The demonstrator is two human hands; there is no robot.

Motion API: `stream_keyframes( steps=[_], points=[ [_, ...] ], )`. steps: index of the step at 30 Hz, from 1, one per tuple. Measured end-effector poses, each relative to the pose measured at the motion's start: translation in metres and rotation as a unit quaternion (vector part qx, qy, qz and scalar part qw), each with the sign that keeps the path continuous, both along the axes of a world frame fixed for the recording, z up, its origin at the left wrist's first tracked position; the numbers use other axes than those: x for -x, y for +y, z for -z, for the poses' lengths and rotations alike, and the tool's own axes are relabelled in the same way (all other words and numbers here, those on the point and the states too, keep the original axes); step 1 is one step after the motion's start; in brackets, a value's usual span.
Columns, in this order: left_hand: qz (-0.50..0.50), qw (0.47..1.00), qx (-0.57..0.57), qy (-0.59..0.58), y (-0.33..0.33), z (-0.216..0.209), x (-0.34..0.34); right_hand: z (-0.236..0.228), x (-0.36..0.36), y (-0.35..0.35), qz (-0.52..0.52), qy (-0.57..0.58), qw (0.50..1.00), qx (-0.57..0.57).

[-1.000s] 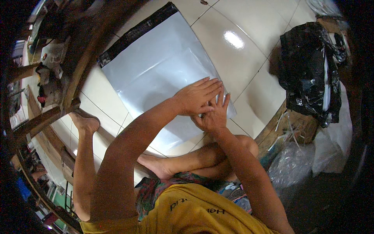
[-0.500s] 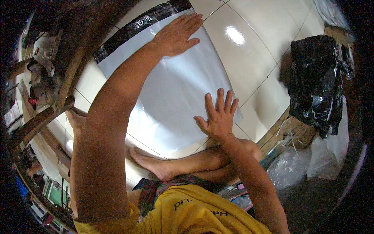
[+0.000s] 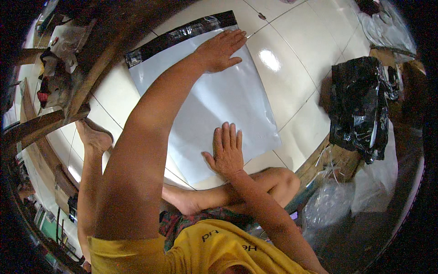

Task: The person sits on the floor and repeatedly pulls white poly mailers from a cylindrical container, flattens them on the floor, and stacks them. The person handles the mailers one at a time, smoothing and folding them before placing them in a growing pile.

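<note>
A light grey plastic bag or sheet (image 3: pixel 214 105) with a black band (image 3: pixel 182 34) along its far edge lies flat on the floor in front of me. My left hand (image 3: pixel 221 51) rests flat near its far right corner, just below the band, fingers stretched out and pointing right. On the near part of the sheet my right hand (image 3: pixel 226 150) lies palm down, its fingers straight and close together, thumb out to the left. Neither hand grips anything. My left forearm hides part of the sheet's left side.
Glossy white floor tiles (image 3: pixel 292 64) surround the sheet. To the right, a crumpled black plastic bundle (image 3: pixel 360 105) sits on a wooden piece, with clear plastic (image 3: pixel 328 205) nearer me. A wooden beam (image 3: pixel 41 125) juts in at the left. My bent leg (image 3: pixel 283 182) borders the near side.
My right hand has slid leftward across the near part of the sheet, and its spread fingers have come together. The left hand stays near the far corner. The whole view has shifted slightly.
</note>
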State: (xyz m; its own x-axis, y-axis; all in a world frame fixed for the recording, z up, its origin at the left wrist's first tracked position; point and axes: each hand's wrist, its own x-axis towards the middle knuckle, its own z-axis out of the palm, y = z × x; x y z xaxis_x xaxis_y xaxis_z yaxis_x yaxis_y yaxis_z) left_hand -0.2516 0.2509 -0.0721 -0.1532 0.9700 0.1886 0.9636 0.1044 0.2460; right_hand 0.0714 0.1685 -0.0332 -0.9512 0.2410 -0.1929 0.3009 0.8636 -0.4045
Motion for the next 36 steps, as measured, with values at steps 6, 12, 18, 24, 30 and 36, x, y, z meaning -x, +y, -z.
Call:
stream_keyframes(
  steps=[6,12,18,24,30,36],
  points=[
    [0.061,0.991,-0.06,-0.106,-0.025,-0.006,-0.053,-0.002,0.003,-0.002,-0.002,-0.009,1.0,-0.013],
    [0.196,0.969,0.063,-0.134,-0.091,-0.007,-0.129,0.001,0.003,-0.002,-0.006,-0.069,0.998,-0.014],
    [0.039,0.998,0.047,-0.009,-0.06,0.008,-0.018,-0.004,0.004,-0.003,-0.02,-0.081,0.996,-0.028],
    [0.018,0.998,0.005,0.053,-0.058,0.018,0.032,0.002,-0.001,-0.004,-0.036,-0.042,0.997,-0.046],
    [0.094,0.987,0.016,-0.126,-0.124,-0.026,-0.071,0.005,-0.001,-0.002,-0.014,-0.024,0.999,-0.043],
    [0.105,0.982,0.115,-0.104,-0.199,-0.035,-0.108,0.0,-0.006,-0.005,-0.021,-0.008,0.998,-0.059]
  ],
)
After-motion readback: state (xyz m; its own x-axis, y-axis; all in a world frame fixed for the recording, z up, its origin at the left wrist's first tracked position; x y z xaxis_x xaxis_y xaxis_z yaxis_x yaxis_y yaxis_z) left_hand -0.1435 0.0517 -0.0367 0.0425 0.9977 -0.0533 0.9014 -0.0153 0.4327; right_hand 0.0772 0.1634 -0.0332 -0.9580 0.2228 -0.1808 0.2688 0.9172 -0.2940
